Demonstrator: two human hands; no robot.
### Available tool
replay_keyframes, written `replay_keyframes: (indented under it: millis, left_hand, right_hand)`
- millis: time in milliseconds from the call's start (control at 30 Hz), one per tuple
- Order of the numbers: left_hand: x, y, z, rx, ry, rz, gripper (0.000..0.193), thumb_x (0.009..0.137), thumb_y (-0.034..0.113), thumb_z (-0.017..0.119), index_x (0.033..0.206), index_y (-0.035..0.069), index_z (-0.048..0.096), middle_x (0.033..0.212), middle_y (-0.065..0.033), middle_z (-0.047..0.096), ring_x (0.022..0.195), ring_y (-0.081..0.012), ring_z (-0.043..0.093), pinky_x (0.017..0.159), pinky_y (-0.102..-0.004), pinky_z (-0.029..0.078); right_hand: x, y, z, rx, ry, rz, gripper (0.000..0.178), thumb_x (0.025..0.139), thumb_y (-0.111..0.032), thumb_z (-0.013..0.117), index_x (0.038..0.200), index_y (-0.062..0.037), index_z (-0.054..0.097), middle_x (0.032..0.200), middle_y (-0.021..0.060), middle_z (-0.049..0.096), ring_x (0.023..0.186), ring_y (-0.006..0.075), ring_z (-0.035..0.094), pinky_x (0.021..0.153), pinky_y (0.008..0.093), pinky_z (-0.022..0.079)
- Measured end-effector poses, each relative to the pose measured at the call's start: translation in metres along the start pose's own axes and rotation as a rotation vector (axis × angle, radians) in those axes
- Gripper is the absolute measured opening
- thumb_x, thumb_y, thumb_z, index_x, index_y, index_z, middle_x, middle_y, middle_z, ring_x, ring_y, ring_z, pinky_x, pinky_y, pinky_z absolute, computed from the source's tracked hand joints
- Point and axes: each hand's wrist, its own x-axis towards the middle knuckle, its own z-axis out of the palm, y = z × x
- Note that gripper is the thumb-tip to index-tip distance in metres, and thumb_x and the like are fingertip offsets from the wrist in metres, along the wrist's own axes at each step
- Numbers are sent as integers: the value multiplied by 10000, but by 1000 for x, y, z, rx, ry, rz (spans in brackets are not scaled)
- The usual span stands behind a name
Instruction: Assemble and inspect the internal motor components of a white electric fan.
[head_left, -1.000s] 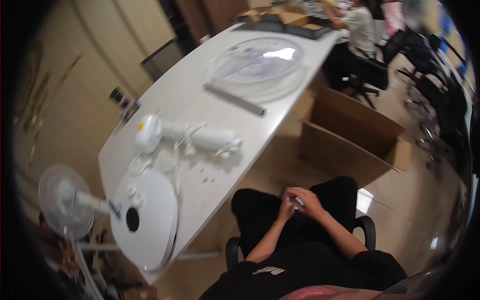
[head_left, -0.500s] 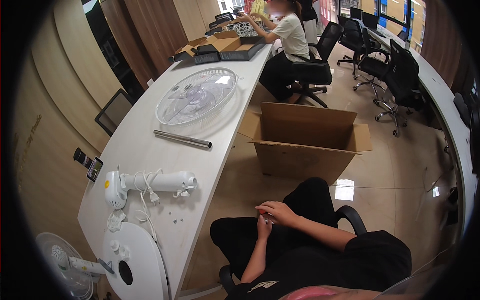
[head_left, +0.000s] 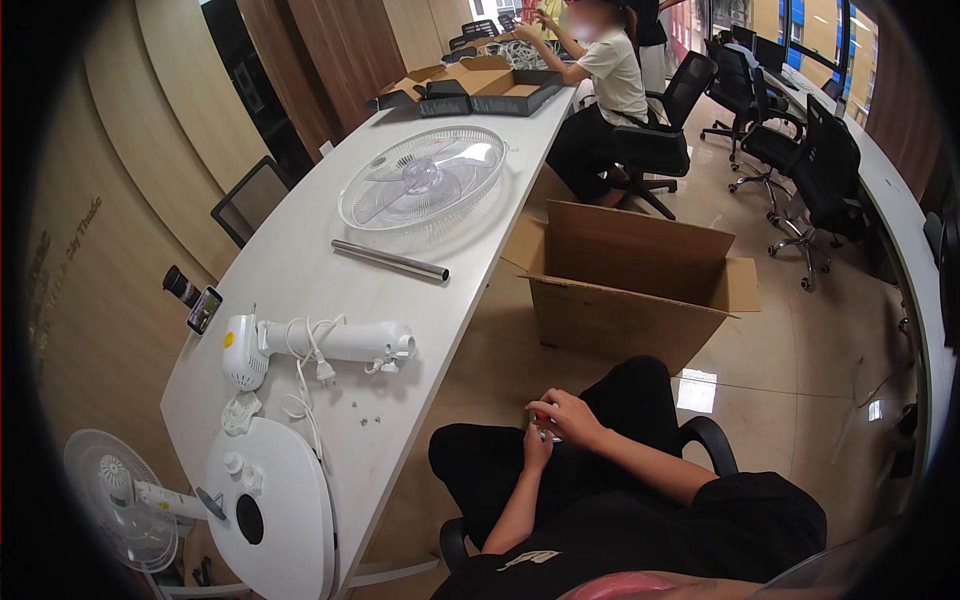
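On your table [head_left: 270, 275], a round white base [head_left: 288, 515] lies left of a white fan post [head_left: 365, 340] and 3 small metal pieces [head_left: 365, 421]. Your left hand [head_left: 537, 447] meets the other; its grip cannot be told. A small orange item [head_left: 542, 412] is above your lap [head_left: 475, 455], pinched by your right hand [head_left: 570, 418]. Farther right stands an open carton [head_left: 625, 325].

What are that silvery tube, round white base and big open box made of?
The tube looks like polished metal, perhaps steel, given its bright streaks. The base seems smooth plastic, from its even white surface, though painted metal is possible. The box looks like matte cardboard: brown, with folding flaps.
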Motion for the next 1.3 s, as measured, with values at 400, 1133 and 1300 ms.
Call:
replay_keyframes:
  millis: [400, 1133, 1300]
  left_hand:
    - [-2, 4, -1, -61, -1, -25, 399, 917, 181, 646, 1246, -11, 527, 1156, -268, 633, 1133, -453, 594, 912, -484, 492]
    - [-1, 0, 2, -16, 93, 61, 275, 885, 106, 632, 1123, -9, 556, 1072, -259, 646, 1047, -447, 626, 867, -497, 506]
    - [-3, 5, 2, -18, 83, 51, 289, 889, 113, 627, 1141, -7, 556, 1067, -260, 647, 1048, -445, 628, 866, -499, 507]
  right_hand:
    - [6, -1, -3, 115, -78, 11, 393, 886, -261, 711, 1250, -154, 608, 1092, 130, 575, 929, 317, 624, 784, 385, 527]
    - [9, 2, -3, 12, 34, -92, 424, 905, -279, 687, 1280, -137, 549, 1066, 105, 616, 944, 335, 654, 786, 417, 539]
    - [4, 0, -8, 159, -150, 89, 393, 905, -281, 688, 1251, -137, 571, 1113, 103, 624, 962, 332, 653, 819, 403, 533]
